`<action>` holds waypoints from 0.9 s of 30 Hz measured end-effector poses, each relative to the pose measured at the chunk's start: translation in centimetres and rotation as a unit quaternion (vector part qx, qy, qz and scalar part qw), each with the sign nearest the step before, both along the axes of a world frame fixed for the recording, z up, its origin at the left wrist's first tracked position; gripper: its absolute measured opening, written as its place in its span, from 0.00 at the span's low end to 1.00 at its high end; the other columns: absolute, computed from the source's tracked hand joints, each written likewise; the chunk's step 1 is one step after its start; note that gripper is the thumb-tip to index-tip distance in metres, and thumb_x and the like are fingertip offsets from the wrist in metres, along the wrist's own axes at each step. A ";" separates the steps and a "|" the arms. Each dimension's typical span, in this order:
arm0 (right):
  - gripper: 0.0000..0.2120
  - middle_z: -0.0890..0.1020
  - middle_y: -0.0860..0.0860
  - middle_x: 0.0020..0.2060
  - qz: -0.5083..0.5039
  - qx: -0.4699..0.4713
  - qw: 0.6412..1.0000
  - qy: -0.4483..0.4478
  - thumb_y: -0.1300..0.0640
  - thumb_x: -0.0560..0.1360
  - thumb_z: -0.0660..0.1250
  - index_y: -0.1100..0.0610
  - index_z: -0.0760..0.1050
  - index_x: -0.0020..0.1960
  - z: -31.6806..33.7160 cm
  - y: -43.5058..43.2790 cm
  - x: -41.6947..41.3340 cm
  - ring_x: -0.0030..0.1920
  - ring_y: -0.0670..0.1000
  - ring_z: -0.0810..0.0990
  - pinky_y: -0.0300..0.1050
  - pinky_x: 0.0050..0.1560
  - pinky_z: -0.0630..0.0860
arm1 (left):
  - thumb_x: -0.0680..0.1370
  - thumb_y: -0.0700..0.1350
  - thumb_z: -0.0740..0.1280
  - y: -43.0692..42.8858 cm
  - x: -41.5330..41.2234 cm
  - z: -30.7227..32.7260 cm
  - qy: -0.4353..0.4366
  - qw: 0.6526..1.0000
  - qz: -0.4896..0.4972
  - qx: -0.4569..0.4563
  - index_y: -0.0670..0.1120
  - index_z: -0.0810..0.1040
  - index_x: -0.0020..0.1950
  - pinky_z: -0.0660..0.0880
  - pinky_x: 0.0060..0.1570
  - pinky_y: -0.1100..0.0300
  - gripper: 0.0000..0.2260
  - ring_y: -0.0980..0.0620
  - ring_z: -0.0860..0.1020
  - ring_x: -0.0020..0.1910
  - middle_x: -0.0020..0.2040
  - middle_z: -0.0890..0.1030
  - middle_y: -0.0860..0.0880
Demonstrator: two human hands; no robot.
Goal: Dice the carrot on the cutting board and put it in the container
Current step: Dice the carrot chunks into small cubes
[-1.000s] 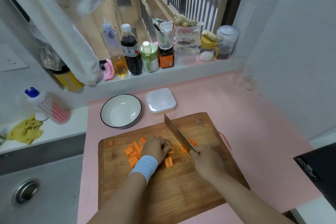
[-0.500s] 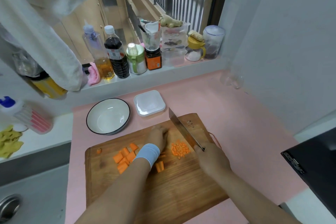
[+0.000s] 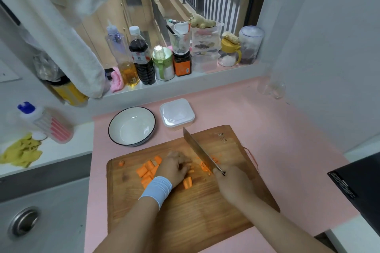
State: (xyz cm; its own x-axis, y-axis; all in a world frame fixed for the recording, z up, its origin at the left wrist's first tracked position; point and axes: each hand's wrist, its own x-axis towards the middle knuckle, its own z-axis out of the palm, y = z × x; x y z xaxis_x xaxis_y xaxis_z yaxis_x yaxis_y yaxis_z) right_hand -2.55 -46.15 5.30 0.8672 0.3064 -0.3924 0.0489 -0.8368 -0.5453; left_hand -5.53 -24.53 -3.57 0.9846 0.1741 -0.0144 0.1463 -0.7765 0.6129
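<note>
Since half a second ago the left hand (image 3: 176, 167) has pulled back from its forward reach and curled up just left of the knife (image 3: 197, 150). The blade now covers part of the diced carrot (image 3: 205, 165) at mid-frame. Its grip is bent down over the carrot chunks (image 3: 148, 170), but blur hides which piece it pins. Lower right of centre, the right hand (image 3: 232, 183) has its grip wrapped round the knife handle.

Carrot like this should be light, stiff and hard, with damp cut faces that may skid. I would pin each chunk from above, flat face down, with fingertips tucked back from the blade. The dice would scatter and are better scooped than pinched.

About six chunks lie left of the hand and one below it. One small stub (image 3: 121, 163) sits apart near the left edge of the cutting board (image 3: 185, 222). The dice are too blurred to count. Above the board, the pink surface (image 3: 277, 129) carries one bowl (image 3: 131, 125) and one white container (image 3: 177, 114), lid apparently on.
</note>
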 end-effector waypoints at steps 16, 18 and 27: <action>0.17 0.79 0.47 0.34 -0.008 0.009 1.000 -0.012 0.47 0.85 0.54 0.48 0.76 0.42 0.2 1.4 -1.5 0.34 0.46 0.77 0.42 0.30 0.66 | 0.77 0.49 0.69 -1.1 -2.3 -0.6 -0.028 0.997 0.026 0.070 0.53 0.85 0.51 0.73 0.51 0.57 0.06 0.51 0.73 0.51 0.45 0.79 0.53; 0.18 0.79 0.48 0.33 -0.012 0.027 1.000 -0.002 0.47 0.85 0.55 0.50 0.77 0.42 0.4 1.5 -1.5 0.33 0.47 0.77 0.42 0.31 0.67 | 0.77 0.49 0.69 -1.0 -2.4 -0.6 -0.022 0.997 0.037 0.063 0.53 0.85 0.52 0.74 0.52 0.57 0.07 0.51 0.73 0.51 0.45 0.79 0.53; 0.17 0.79 0.47 0.34 -0.003 0.023 1.000 0.015 0.46 0.84 0.55 0.47 0.73 0.39 -0.7 1.8 -2.9 0.36 0.48 0.79 0.44 0.34 0.71 | 0.76 0.51 0.69 -1.8 -2.7 -0.2 -0.037 0.994 0.066 0.076 0.54 0.83 0.53 0.71 0.51 0.62 0.07 0.54 0.73 0.52 0.47 0.82 0.56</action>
State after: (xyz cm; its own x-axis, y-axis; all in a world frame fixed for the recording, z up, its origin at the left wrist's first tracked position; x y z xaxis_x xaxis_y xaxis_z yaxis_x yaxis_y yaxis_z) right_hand -5.49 -44.38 4.64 0.8569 0.3197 -0.4044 0.0264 -0.8106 -0.5850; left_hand -8.23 -26.38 -3.79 0.9507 0.2956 0.0937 0.2109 -0.8380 0.5032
